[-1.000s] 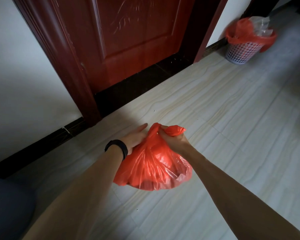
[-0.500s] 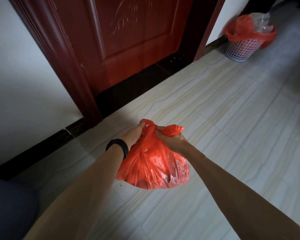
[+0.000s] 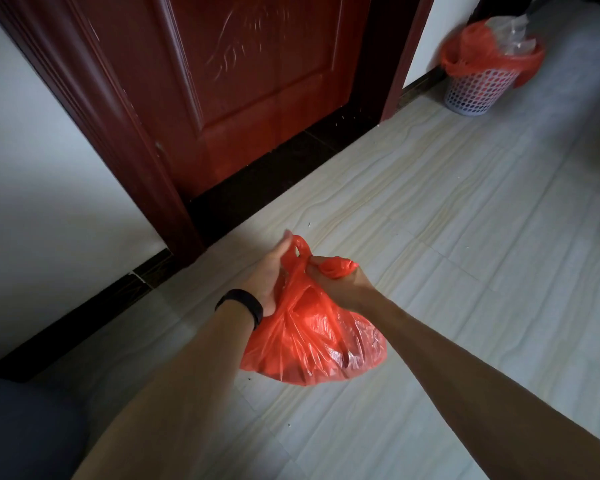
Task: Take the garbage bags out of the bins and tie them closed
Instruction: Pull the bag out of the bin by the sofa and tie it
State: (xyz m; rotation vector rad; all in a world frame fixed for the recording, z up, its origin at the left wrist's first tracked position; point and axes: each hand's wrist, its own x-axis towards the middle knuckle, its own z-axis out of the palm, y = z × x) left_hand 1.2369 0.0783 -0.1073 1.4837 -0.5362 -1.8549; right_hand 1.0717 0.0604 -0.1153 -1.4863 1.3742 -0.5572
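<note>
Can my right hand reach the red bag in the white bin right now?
Probably not. The right hand is busy gripping the near bag, and the white bin stands far across the floor by the wall.

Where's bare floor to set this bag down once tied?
Widest bare floor: right of the red bag, up to the basket bin. Also the strip between the bag and the door. Crowded: right at the bag, and the bin's corner.
</note>
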